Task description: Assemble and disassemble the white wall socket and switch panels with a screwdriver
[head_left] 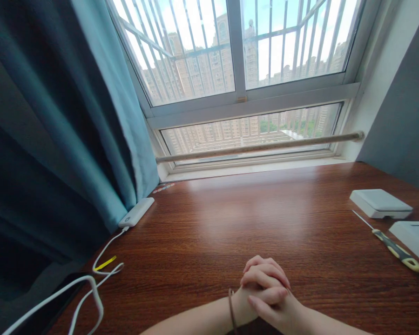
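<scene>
My left hand (245, 304) and my right hand (282, 309) are clasped together at the near edge of view, low over the brown wooden table (209, 232). Their fingers are interlaced and closed around each other, with no object visible between them. A thin brown bracelet (232, 309) circles my left wrist. Off to the right lies a screwdriver (393, 245) with a black and pale yellow handle, its thin shaft pointing away from me. Neither hand touches it.
Two white boxes (380, 202) (415, 239) sit at the right. On the left, a white power bank (138, 212) lies against the blue curtain (125, 116), its white cable (91, 291) looping near a yellow strip (105, 263). A rail (265, 146) crosses the barred window behind.
</scene>
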Available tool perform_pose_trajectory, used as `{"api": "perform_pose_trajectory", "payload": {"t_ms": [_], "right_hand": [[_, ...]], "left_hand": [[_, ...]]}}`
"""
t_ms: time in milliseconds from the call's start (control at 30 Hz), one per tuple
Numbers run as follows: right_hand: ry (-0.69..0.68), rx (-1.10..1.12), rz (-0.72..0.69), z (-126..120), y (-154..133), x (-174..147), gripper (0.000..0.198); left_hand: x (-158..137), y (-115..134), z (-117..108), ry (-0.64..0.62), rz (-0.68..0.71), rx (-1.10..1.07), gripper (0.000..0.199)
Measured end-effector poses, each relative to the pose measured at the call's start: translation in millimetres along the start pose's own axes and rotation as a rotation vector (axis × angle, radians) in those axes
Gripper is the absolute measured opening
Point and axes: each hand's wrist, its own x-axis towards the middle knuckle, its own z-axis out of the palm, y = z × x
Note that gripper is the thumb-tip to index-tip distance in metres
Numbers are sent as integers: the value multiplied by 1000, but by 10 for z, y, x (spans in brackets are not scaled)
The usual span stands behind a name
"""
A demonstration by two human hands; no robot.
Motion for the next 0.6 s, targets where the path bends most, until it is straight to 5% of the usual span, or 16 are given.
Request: {"api": "perform_pose_trajectory", "payload": {"t_ms": [200, 433, 600], "right_hand": [[-4, -1, 19, -25, -32, 3, 33], [5, 27, 39, -21, -37, 1, 34], [-7, 48, 45, -11, -17, -1, 33]], "left_hand": [[73, -120, -45, -237, 74, -118, 19], [74, -200, -42, -115, 10, -369, 32], [180, -240, -124, -393, 60, -478, 31]]}}
